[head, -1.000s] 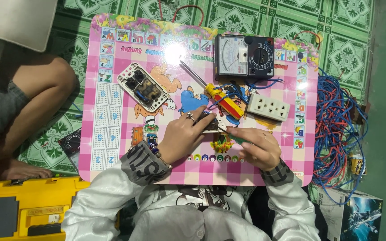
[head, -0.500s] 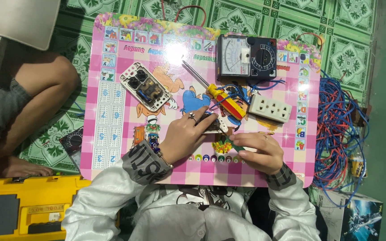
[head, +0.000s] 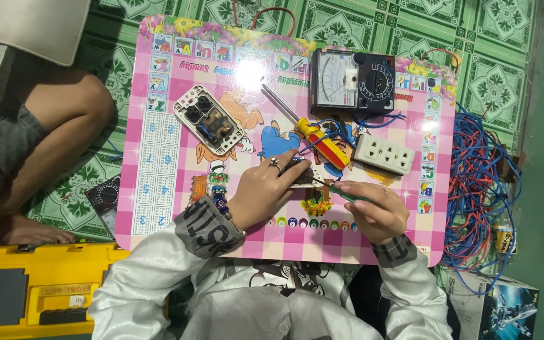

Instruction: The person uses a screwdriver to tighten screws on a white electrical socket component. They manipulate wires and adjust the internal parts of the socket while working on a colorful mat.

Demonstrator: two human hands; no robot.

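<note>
My left hand (head: 266, 189), with a ring on one finger, pinches a small dark electrical part (head: 301, 175) against the pink children's table (head: 158, 189). My right hand (head: 373, 211) grips a thin green-handled screwdriver (head: 341, 192) whose tip points left into that part. A yellow and red screwdriver (head: 319, 140) lies just beyond my fingers, its long shaft aimed at the far left.
An analog multimeter (head: 352, 80) sits at the far edge, a white multi-socket outlet (head: 384, 154) to the right, an opened socket plate (head: 209, 119) to the left. Blue and red wires (head: 480, 189) pile beside the table. Another person's leg (head: 51, 138) and a yellow toolbox (head: 39, 293) are left.
Both hands stay on the small part; the right hand has shifted slightly, keeping the green screwdriver's tip at it. The view has moved a little.
</note>
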